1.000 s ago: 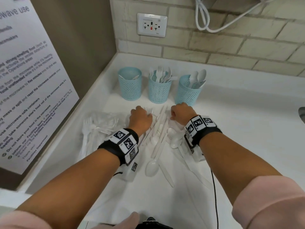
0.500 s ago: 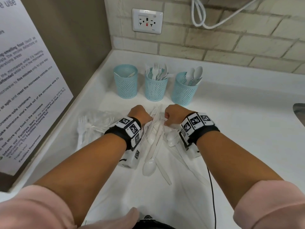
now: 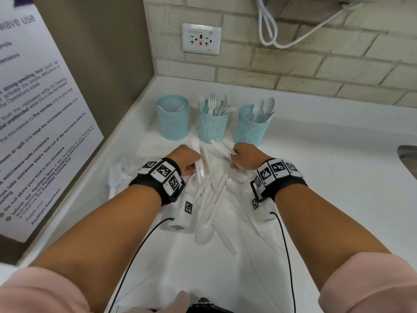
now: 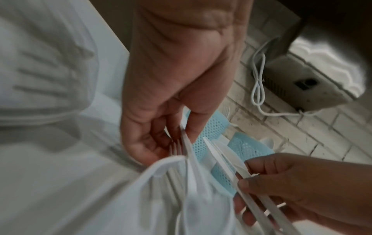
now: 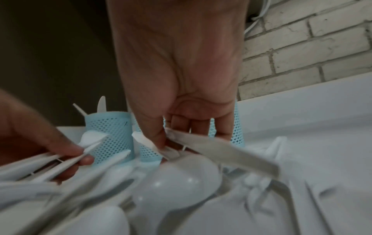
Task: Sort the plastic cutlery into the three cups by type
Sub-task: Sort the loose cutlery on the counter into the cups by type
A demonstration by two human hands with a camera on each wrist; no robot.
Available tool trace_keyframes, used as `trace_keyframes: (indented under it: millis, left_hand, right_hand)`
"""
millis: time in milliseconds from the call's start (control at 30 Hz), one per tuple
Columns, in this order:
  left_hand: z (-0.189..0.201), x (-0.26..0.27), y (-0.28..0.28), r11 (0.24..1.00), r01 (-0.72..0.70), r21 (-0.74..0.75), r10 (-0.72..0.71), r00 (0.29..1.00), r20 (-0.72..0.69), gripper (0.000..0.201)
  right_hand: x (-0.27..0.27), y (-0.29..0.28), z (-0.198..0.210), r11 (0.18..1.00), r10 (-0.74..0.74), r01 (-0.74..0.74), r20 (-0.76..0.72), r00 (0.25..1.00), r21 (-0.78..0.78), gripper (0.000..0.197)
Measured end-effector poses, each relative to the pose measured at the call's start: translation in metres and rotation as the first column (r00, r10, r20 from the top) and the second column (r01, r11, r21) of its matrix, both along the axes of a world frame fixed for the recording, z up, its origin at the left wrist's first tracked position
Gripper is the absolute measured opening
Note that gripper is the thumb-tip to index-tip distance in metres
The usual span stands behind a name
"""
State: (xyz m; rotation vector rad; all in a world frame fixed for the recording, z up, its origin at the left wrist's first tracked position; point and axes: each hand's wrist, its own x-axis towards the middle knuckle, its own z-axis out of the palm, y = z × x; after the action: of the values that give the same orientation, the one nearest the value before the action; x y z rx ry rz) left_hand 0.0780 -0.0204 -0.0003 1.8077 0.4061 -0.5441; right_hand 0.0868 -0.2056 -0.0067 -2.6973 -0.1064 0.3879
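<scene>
Head view: 3 blue mesh cups (image 3: pixel 212 123) stand near the table's (image 3: pixel 338 199) back-left corner; the left one holds few pieces, the middle forks, the right spoons. A loose pile of white cutlery (image 3: pixel 212 199) lies nearer the front edge, so the sorting looks roughly half done. The left hand (image 3: pixel 187 163) and right hand (image 3: pixel 246 157) each grip flat pieces.

Left wrist view: fingers curl round thin white handles (image 4: pixel 187 152), blurred.

Right wrist view: thumb and fingers pinch knife-like pieces (image 5: pixel 217 149) above glossy spoons (image 5: pixel 177 179).
</scene>
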Motion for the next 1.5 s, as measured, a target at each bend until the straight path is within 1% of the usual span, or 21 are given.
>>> trace_keyframes:
  millis: [33, 100, 133, 200, 300, 333, 400, 467, 533, 667, 700, 833, 933, 1100, 1167, 1200, 1267, 1300, 1367, 1433, 1500]
  left_hand:
    - [0.003, -0.001, 0.001, 0.999, 0.003, -0.035, -0.003, 1.000, 0.006, 0.006]
    - [0.008, 0.000, 0.003, 0.997, 0.020, -0.073, -0.017, 0.999, 0.035, 0.008]
    - [0.011, 0.001, 0.003, 0.996, 0.028, -0.084, -0.023, 0.998, 0.053, 0.010]
    - [0.015, 0.003, 0.005, 0.992, 0.047, -0.116, -0.036, 0.995, 0.090, 0.011]
    - [0.023, 0.003, 0.005, 0.981, 0.061, -0.184, -0.028, 0.984, 0.178, 0.010]
    - [0.025, 0.003, 0.004, 0.976, 0.066, -0.206, -0.022, 0.978, 0.209, 0.013]
    - [0.030, 0.002, 0.004, 0.965, 0.098, -0.242, -0.033, 0.965, 0.261, 0.017]
    - [0.034, 0.001, 0.004, 0.957, 0.142, -0.254, -0.063, 0.953, 0.296, 0.019]
    - [0.036, 0.000, 0.005, 0.956, 0.153, -0.252, -0.068, 0.946, 0.317, 0.020]
    - [0.037, -0.003, 0.005, 0.937, 0.136, -0.322, -0.032, 0.950, 0.310, 0.012]
    - [0.037, -0.004, 0.004, 0.931, 0.134, -0.338, -0.027, 0.952, 0.305, 0.011]
    - [0.034, -0.006, 0.001, 0.928, 0.101, -0.358, 0.015, 0.952, 0.306, 0.012]
    - [0.029, -0.008, -0.001, 0.932, 0.079, -0.353, 0.036, 0.951, 0.308, 0.009]
    - [0.022, -0.007, -0.004, 0.943, 0.054, -0.328, 0.060, 0.943, 0.327, 0.013]
    - [0.020, -0.005, -0.004, 0.952, 0.048, -0.302, 0.060, 0.939, 0.339, 0.012]
    - [0.020, -0.005, -0.003, 0.955, 0.045, -0.294, 0.059, 0.939, 0.338, 0.011]
    - [0.019, -0.005, -0.003, 0.959, 0.054, -0.277, 0.042, 0.944, 0.329, 0.012]
    - [0.019, -0.004, -0.002, 0.961, 0.070, -0.266, 0.020, 0.947, 0.322, 0.015]
    - [0.018, -0.004, -0.002, 0.957, 0.123, -0.262, -0.038, 0.951, 0.307, 0.016]
    - [0.018, -0.006, -0.003, 0.945, 0.166, -0.281, -0.079, 0.952, 0.297, 0.014]
    - [0.019, -0.008, -0.004, 0.935, 0.194, -0.296, -0.105, 0.951, 0.292, 0.015]
  right_hand:
    - [0.000, 0.000, 0.001, 0.994, -0.020, 0.020, -0.007, 1.000, 0.107, 0.023]
    - [-0.001, 0.000, 0.006, 0.952, -0.063, 0.070, -0.034, 0.997, 0.297, 0.016]
    - [-0.001, 0.002, 0.010, 0.934, -0.074, 0.077, -0.023, 0.997, 0.349, 0.012]
    - [-0.001, 0.005, 0.017, 0.883, -0.107, 0.082, 0.028, 0.994, 0.462, 0.012]
    - [-0.001, 0.013, 0.034, 0.686, -0.178, 0.140, -0.022, 0.984, 0.714, 0.018]
    - [-0.001, 0.017, 0.039, 0.634, -0.180, 0.159, -0.056, 0.982, 0.757, 0.017]
    - [0.000, 0.022, 0.048, 0.572, -0.156, 0.174, -0.102, 0.983, 0.802, 0.011]
    - [0.000, 0.024, 0.054, 0.537, -0.142, 0.186, -0.129, 0.981, 0.823, 0.019]
    - [0.000, 0.025, 0.060, 0.524, -0.130, 0.207, -0.162, 0.978, 0.826, 0.018]
    - [0.001, 0.025, 0.064, 0.567, -0.147, 0.248, -0.200, 0.969, 0.786, 0.010]
    - [0.002, 0.026, 0.064, 0.563, -0.158, 0.261, -0.207, 0.965, 0.784, 0.008]
    - [0.001, 0.031, 0.060, 0.480, -0.188, 0.288, -0.223, 0.956, 0.829, 0.015]
    - [0.001, 0.033, 0.058, 0.478, -0.201, 0.292, -0.220, 0.955, 0.828, 0.016]
    - [-0.002, 0.034, 0.053, 0.460, -0.235, 0.295, -0.206, 0.950, 0.838, 0.012]
    - [0.001, 0.035, 0.050, 0.442, -0.337, 0.296, -0.149, 0.930, 0.847, 0.009]
    - [0.004, 0.034, 0.049, 0.443, -0.417, 0.277, -0.078, 0.906, 0.853, 0.012]
    - [0.009, 0.033, 0.051, 0.491, -0.528, 0.222, 0.084, 0.845, 0.842, 0.019]
    - [0.010, 0.034, 0.054, 0.517, -0.537, 0.202, 0.131, 0.833, 0.832, 0.021]
    - [0.013, 0.034, 0.057, 0.536, -0.537, 0.205, 0.143, 0.831, 0.819, 0.024]
    - [0.017, 0.034, 0.056, 0.517, -0.544, 0.224, 0.115, 0.831, 0.826, 0.021]
    - [0.020, 0.034, 0.053, 0.544, -0.538, 0.223, 0.132, 0.833, 0.809, 0.019]
